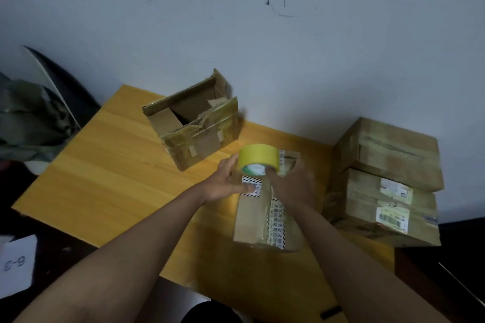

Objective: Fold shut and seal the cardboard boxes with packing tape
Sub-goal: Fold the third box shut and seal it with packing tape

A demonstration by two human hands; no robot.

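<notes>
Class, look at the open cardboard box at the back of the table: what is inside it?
Inside the open cardboard box only bare brown inner walls and a dark hollow show. The raised front flap and torn tape cover the lower part, so whether anything lies at the bottom cannot be seen.

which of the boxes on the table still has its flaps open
The box at the back left of the table: its top flaps stand up and the inside shows. The box under the hands and the two stacked boxes on the right are closed.
</notes>
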